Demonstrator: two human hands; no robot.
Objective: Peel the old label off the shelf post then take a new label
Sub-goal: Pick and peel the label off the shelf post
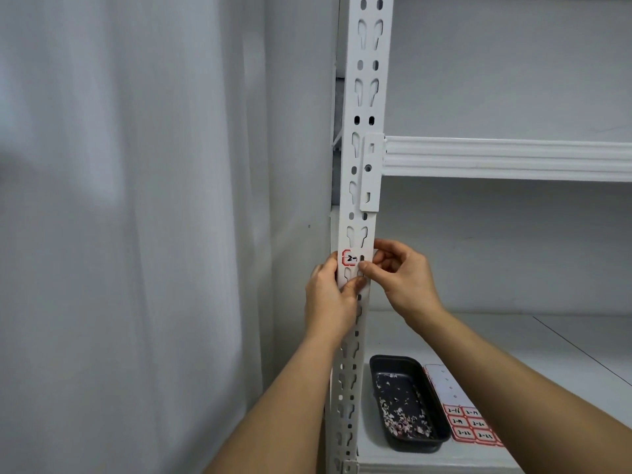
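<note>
Peeling is underway — the old label (351, 258), red-bordered with "2-" handwritten, is stuck to the front of the white shelf post (362, 186); its right part is hidden by the right hand (403, 275), which is curled at that edge, apparently pinching it; the post is gripped just below by the left hand (330, 295). Risk: the label could tear into scraps if pulled fast — scraps already fill the black tray (407, 401) on the lower shelf (513, 340); the new label sheet (468, 422) lies beside the tray.

Tray (408, 401), label sheet (460, 405) on shelf (513, 340)
</note>
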